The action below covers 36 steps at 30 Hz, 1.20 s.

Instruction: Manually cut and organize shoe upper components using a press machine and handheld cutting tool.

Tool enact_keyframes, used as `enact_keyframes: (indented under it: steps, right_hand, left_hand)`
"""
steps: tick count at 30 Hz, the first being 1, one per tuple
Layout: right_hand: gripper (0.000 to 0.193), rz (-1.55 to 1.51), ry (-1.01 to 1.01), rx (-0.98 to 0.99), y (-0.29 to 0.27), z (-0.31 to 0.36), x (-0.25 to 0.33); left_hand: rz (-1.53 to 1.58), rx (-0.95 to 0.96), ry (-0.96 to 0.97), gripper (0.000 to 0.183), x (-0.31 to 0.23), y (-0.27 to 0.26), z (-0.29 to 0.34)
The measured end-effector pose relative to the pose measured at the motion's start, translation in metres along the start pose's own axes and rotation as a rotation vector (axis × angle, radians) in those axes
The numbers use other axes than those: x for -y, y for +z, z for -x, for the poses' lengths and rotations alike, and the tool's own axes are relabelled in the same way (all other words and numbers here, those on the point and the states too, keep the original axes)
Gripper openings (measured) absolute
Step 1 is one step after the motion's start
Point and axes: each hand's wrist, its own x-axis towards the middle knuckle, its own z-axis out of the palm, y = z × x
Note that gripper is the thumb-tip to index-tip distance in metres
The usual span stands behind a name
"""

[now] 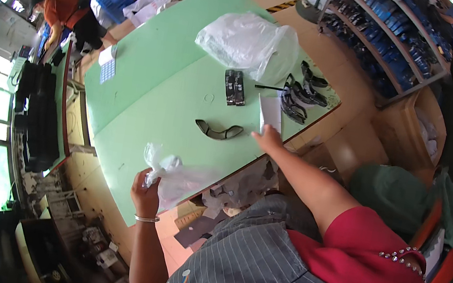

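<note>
My left hand (145,193) is closed around the gathered top of a clear plastic bag (177,178) at the near edge of the green table (141,123). The bag lies crumpled towards the right, with something pale inside that I cannot make out. At the lower edge of a white paper (270,113), my right hand (268,139) rests with thumb and finger apart. Between the two hands lies a curved, dark, shiny piece (218,133) like a goggle frame. A black pen (269,87) lies just above the paper.
Several black curved frames (297,102) lie at the table's right corner. Behind them sits a large clear plastic bag (247,42), with two dark patterned strips (234,88) before it. A loaded rack (385,42) and cardboard box (410,128) stand right. A co-worker (67,12) bends at far left.
</note>
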Motion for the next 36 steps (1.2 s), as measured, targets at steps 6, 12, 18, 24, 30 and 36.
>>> enact_keyframes:
  steps: [6,12,18,24,30,36]
  right_hand:
    - [0.063,-0.04,0.297,0.086,0.029,-0.029,-0.023]
    - [0.019,-0.831,0.106,0.391,0.008,-0.014,-0.036]
    - [0.016,-1.109,0.067,1.162,-0.093,0.066,0.013]
    - [0.03,-1.247,0.068,1.376,-0.115,0.105,0.035]
    - [0.033,-0.955,-0.3,0.79,-0.092,0.118,0.061]
    - [0.03,-0.742,-0.5,0.546,-0.096,0.15,0.123]
  left_hand:
    - [-0.305,0.228,0.124,0.038,0.023,0.033,0.028]
    - [-0.184,0.364,0.019,0.046,-0.008,0.077,0.039]
    - [0.788,0.469,-0.653,0.07,-0.008,0.11,0.026]
    - [1.715,0.588,-0.695,0.055,-0.054,0.117,0.03]
    - [1.515,0.379,-0.645,0.043,-0.058,0.093,0.033]
    - [1.157,0.393,-0.412,0.031,-0.062,0.068,0.053]
